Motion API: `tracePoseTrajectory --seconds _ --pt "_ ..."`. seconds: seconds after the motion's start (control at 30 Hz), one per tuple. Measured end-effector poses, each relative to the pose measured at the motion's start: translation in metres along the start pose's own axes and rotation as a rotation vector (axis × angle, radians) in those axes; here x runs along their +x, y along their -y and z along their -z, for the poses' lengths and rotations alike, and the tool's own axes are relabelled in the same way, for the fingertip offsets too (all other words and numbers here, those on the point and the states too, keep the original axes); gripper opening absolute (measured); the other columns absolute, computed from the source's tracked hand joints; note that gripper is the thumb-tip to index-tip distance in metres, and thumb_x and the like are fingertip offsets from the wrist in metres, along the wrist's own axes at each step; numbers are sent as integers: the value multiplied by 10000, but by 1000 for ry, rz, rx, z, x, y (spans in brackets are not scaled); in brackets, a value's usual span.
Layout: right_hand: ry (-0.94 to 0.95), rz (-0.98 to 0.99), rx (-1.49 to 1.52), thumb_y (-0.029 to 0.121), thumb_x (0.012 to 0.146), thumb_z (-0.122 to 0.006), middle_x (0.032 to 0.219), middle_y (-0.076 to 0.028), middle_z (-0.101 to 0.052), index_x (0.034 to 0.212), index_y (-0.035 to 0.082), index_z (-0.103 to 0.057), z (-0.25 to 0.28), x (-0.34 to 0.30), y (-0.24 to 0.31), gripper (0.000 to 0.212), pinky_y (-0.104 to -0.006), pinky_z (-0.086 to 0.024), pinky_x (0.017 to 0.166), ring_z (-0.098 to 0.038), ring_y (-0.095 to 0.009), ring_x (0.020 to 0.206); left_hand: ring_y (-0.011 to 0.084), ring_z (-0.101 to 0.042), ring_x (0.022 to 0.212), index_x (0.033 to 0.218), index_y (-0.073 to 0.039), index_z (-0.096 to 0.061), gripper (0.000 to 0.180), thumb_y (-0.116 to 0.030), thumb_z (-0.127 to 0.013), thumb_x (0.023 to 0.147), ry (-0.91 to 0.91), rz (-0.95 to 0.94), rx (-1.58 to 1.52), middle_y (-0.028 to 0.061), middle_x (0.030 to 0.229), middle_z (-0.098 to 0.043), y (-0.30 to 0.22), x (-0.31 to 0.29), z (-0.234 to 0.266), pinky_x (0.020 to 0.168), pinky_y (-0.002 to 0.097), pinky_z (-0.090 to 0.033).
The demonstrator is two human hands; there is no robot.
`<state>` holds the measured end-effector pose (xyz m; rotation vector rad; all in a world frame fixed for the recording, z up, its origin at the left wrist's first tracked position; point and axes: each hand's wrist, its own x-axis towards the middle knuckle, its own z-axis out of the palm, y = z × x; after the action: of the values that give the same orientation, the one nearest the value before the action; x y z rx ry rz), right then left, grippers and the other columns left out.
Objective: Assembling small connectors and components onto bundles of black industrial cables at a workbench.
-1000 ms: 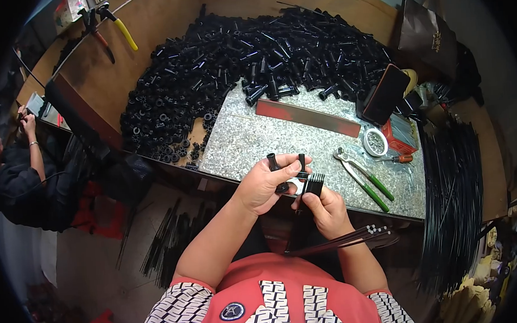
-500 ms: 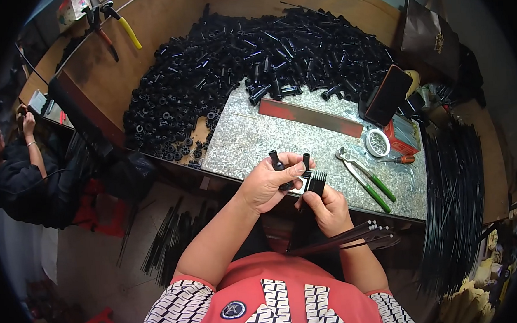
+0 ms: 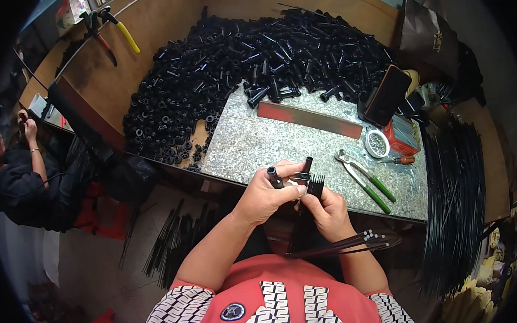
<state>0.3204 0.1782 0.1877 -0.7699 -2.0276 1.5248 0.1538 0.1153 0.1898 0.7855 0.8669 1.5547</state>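
Both hands meet in front of the bench edge. My left hand (image 3: 254, 199) is closed round a short black plastic tube (image 3: 275, 177), its thumb pressed toward the right hand's fingers. A second black tube (image 3: 308, 163) stands tilted between the hands; which fingers grip it is hard to see. My right hand (image 3: 330, 215) is closed on a flat bundle of thin black rods (image 3: 316, 186), whose tips fan out at the top. More thin rods with pale round ends (image 3: 373, 237) lie across my right forearm.
Black tubes and ring-shaped parts (image 3: 253, 56) are heaped behind a speckled board (image 3: 240, 145). On the board lie a red-brown bar (image 3: 309, 119), green-handled cutters (image 3: 364, 179), a small white bowl (image 3: 377, 143) and a phone (image 3: 387, 95). Long black rods (image 3: 453, 198) hang at right; a co-worker (image 3: 25, 179) sits left.
My left hand has turned, tipping its tube's open end toward me, and its thumb has moved down and closer to the right hand. The right hand has hardly moved.
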Motion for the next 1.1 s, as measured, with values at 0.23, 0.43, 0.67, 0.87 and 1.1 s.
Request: tracePoseTrajectory --seconds 0.23,0.43,0.67,0.87,1.1 --pt "-14 16 3 112 948 -548 773 -49 -666 973 -20 -624 -2 0 3 155 -258 -494 638 -616 -105 697 109 -610 866 1161 46 -612 344 66 -651 820 -39 -52 13 38 964 -575 5 -2 -1 707 221 -526" --pt "5 -33 3 125 912 -619 755 -63 -678 959 -21 -654 0 -1 12 158 -262 -491 639 -618 -100 694 90 -611 843 1135 39 -627 295 26 -656 841 -121 -89 67 25 956 -615 9 -4 -3 715 216 -510" --pt "5 -34 -28 106 904 -619 789 -55 -680 974 -20 -660 0 -2 17 150 -254 -486 654 -608 -92 717 60 -586 809 1152 27 -628 299 6 -647 854 -116 -104 90 28 979 -639 10 -5 -5 677 197 -476" --pt "2 -26 14 139 911 -617 750 -22 -645 964 2 -653 0 -2 13 150 -228 -426 546 -546 -62 608 52 -579 782 1163 20 -626 297 -18 -639 868 -74 -58 140 27 978 -651 12 -4 0 672 197 -472" --pt "42 -26 107 198 918 -619 733 6 -627 969 32 -642 3 0 11 175 -192 -386 435 -501 -35 508 56 -576 767 1163 19 -627 291 -24 -630 874 -11 -49 3 39 987 -656 10 -3 0 673 197 -469"
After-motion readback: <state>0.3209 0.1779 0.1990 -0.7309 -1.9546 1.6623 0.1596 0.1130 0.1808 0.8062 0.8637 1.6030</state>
